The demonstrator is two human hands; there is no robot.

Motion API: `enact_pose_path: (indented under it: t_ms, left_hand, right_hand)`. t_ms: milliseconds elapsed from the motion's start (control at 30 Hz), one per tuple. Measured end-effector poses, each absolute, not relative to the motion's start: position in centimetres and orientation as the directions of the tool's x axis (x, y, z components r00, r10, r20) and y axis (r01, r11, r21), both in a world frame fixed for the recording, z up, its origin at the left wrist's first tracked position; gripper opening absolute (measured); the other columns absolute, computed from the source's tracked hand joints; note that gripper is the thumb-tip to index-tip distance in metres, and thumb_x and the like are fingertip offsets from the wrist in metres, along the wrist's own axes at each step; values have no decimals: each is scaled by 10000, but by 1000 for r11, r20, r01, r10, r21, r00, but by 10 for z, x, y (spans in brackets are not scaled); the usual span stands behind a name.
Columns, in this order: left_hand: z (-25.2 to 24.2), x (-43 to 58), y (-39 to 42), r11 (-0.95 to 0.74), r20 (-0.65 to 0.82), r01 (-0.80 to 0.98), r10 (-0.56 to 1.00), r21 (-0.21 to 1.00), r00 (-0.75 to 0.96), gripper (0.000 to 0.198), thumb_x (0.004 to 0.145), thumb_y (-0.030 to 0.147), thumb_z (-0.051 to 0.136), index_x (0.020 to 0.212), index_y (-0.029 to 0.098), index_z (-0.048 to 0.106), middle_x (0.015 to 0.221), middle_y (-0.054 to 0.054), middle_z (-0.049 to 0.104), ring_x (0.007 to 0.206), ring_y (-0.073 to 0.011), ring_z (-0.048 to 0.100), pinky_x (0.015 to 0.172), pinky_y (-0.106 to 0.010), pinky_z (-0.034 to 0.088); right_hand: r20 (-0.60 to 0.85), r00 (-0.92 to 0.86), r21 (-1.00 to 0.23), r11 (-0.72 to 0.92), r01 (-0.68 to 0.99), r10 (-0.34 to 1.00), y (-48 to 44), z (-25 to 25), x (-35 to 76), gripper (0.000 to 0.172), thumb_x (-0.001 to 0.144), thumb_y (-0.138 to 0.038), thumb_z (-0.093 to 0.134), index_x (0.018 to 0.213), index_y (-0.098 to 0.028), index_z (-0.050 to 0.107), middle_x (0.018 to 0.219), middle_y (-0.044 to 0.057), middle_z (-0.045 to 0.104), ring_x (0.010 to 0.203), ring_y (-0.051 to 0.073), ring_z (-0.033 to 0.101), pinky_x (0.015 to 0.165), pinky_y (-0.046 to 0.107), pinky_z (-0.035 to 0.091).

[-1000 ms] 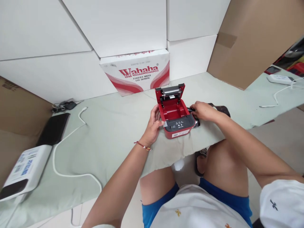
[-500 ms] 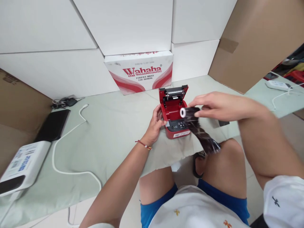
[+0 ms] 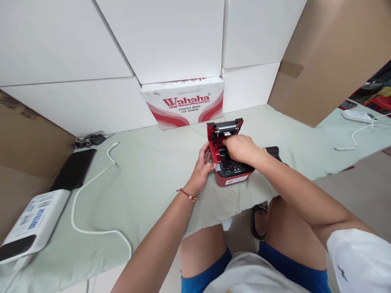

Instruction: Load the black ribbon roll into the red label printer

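A small red and black label printer [image 3: 234, 179] sits near the table's front edge with its lid [image 3: 226, 129] tilted up. My left hand [image 3: 201, 167] grips its left side, thumb on the front corner and fingers around the back. My right hand [image 3: 240, 148] reaches into the bay, its fingertips mostly hidden, on a black ribbon roll [image 3: 224, 154]. Glossy black film [image 3: 230, 163] from the roll lies over the front panel. Beyond my right wrist is a dark rounded object [image 3: 273, 152], partly covered by the arm.
A Wahaha water carton [image 3: 186, 103] stands behind the printer, against white boxes [image 3: 180, 36]. At left are a white device [image 3: 39, 215], a black flat case [image 3: 73, 169], a white cable [image 3: 91, 232] and a dark cord bundle [image 3: 91, 139]. A brown cardboard panel [image 3: 308, 61] stands at right.
My right hand has brought the ribbon roll left and down into the printer's bay; its loose film no longer hangs over the table edge. My left hand keeps its hold on the printer.
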State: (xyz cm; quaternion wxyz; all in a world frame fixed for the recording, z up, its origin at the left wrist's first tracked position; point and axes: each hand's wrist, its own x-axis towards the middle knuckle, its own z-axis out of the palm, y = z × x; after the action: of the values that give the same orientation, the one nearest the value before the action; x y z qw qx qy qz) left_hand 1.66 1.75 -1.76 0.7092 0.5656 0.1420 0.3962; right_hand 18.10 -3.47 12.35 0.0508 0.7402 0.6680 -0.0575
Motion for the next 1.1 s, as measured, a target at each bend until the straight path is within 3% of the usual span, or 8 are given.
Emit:
enact_pose_path:
  t_ms: [133, 267, 400, 500, 633, 833, 933, 1100]
  left_hand:
    - [-16, 17, 17, 43, 249, -403, 724, 914, 643, 818, 795, 305, 732, 1552, 325, 422, 1733, -60, 398, 1636, -314, 322, 1335, -512, 294]
    - [-17, 15, 13, -8, 292, -408, 711, 913, 640, 778, 848, 356, 725, 1563, 334, 419, 1732, -57, 402, 1633, -317, 329, 1337, -523, 295]
    - [-20, 9, 10, -52, 268, -366, 776, 929, 570, 763, 861, 425, 761, 1554, 363, 446, 1749, -44, 366, 1660, -319, 274, 1359, -525, 248]
    - [-8, 8, 17, -132, 277, -344, 867, 930, 415, 650, 912, 495, 718, 1513, 399, 492, 1744, -24, 365, 1665, -299, 270, 1355, -524, 249]
    - [31, 21, 36, -169, 275, -354, 921, 920, 274, 452, 996, 547, 600, 1418, 385, 613, 1709, 3, 445, 1656, -254, 302, 1372, -526, 183]
    - [62, 26, 34, -322, 400, -260, 847, 910, 351, 467, 1057, 612, 489, 1275, 296, 755, 1395, -53, 741, 1388, -285, 643, 1270, -522, 414]
    - [46, 3, 12, -560, 561, -127, 731, 819, 389, 471, 1103, 529, 434, 1065, 274, 828, 1169, -36, 826, 1227, -269, 740, 1320, -534, 339]
    - [27, -28, -11, -734, 635, -36, 561, 679, 531, 282, 1060, 401, 559, 1128, 306, 816, 1259, -41, 817, 1272, -303, 726, 1192, -567, 465]
  right_hand:
    - [-66, 28, -104, -35, 994, 997, -53, 122, 187, 416, 985, -227, 632, 1398, -208, 680, 1365, 153, 730, 1130, 307, 738, 897, 394, 567]
    - [322, -185, -318, 291, 902, 928, -109, 111, 185, 268, 1079, -317, 555, 1249, -201, 727, 1254, 121, 770, 1099, 268, 707, 957, 427, 562]
    - [542, -290, -193, 453, 870, 789, -154, 84, 180, 236, 1050, -268, 625, 1250, -206, 734, 1275, 119, 792, 1112, 286, 693, 940, 479, 570]
    - [616, -263, -119, 418, 901, 743, -163, 68, 181, 284, 1024, -112, 579, 1253, -190, 728, 1265, 105, 803, 1088, 271, 703, 905, 453, 576]
    - [664, -239, -124, 419, 899, 709, -162, 60, 185, 313, 1008, -69, 559, 1250, -184, 722, 1269, 103, 804, 1090, 260, 705, 920, 445, 578]
    - [679, -207, -186, 438, 880, 705, -162, 53, 187, 393, 1006, -71, 541, 1325, -227, 707, 1313, 84, 792, 1142, 253, 702, 967, 453, 590]
    - [694, -190, -218, 455, 864, 694, -162, 43, 187, 445, 996, -67, 531, 1378, -236, 684, 1332, 91, 784, 1181, 254, 695, 1007, 469, 587]
    - [755, -195, -212, 514, 831, 626, -159, 34, 189, 428, 992, -58, 512, 1338, -236, 692, 1301, 83, 797, 1179, 240, 688, 1007, 456, 574]
